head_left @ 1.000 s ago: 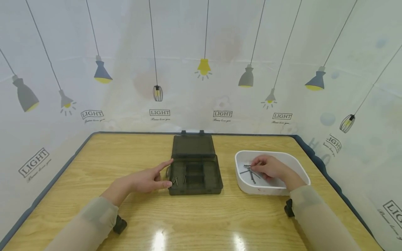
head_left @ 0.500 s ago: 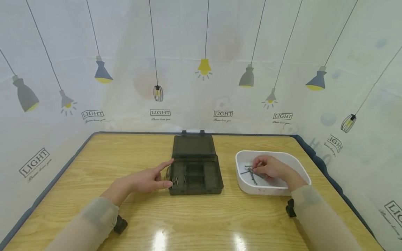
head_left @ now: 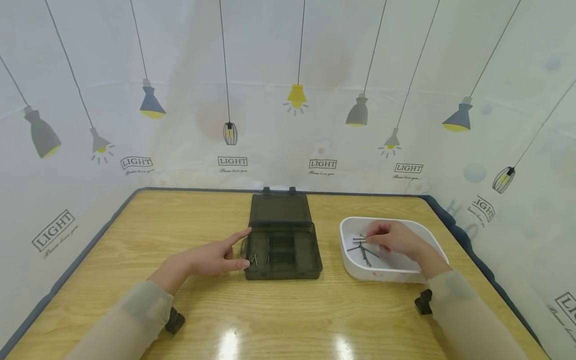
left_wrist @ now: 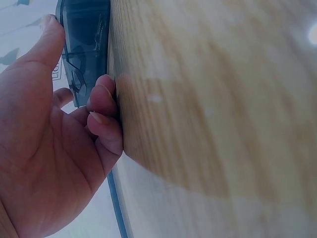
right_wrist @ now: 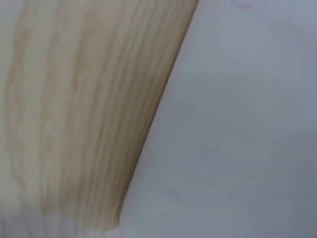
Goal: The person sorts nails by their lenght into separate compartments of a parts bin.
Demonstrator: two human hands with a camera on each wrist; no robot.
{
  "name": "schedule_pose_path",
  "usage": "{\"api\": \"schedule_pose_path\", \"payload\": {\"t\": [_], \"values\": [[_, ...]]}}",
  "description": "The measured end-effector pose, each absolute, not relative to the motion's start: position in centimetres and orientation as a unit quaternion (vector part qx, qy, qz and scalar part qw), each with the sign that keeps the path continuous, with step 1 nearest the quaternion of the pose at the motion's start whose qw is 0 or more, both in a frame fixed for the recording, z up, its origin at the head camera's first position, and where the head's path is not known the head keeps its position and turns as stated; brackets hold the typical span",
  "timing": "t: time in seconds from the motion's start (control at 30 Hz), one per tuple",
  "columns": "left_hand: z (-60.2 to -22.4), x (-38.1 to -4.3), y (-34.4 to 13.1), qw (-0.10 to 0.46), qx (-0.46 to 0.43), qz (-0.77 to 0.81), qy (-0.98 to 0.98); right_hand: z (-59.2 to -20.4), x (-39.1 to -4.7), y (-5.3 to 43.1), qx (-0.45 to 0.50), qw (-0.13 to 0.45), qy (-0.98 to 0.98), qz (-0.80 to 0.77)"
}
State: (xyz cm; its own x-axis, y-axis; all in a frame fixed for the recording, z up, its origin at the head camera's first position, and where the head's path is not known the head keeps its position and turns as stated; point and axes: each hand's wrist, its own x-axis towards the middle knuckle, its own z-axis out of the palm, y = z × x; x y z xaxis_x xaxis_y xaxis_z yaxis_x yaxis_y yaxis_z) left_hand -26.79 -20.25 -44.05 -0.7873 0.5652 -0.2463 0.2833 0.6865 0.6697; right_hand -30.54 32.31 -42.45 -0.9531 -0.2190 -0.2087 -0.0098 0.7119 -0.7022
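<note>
A dark see-through compartment box (head_left: 306, 250) stands with its lid raised at the middle of the table. Several thin metal pieces like nails or screws (head_left: 254, 259) lie in its left part. My left hand (head_left: 209, 257) touches the box's left side, thumb and index finger spread; the left wrist view shows the other fingers loosely bent. To the right, my right hand (head_left: 396, 240) reaches into a white tray (head_left: 384, 275). Its bent fingertips are at several more such pieces (head_left: 362, 248); whether they pinch one is too small to tell. The right wrist view shows no hand.
The wooden table (head_left: 288, 315) has a dark blue edge along its back and sides. A pale curtain (head_left: 270, 75) printed with lamps rises behind it. The raised lid (head_left: 280, 209) stands behind the box, near the back edge.
My right hand has shifted slightly right and back within the tray, uncovering more of the thin metal pieces, which lie differently. My left hand stays at the box. The head view has turned slightly.
</note>
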Motion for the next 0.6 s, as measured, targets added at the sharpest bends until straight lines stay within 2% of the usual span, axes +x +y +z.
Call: {"api": "schedule_pose_path", "payload": {"t": [0.23,0.6], "values": [[-44.1,-26.8,-20.3,0.222,0.241,0.314,0.891,-41.8,-29.8,31.7,-0.059,0.152,0.887,-0.433],[-43.9,-26.8,-20.2,0.223,0.239,0.312,0.892,-40.4,-28.7,29.1,-0.103,0.149,0.86,-0.477]]}}
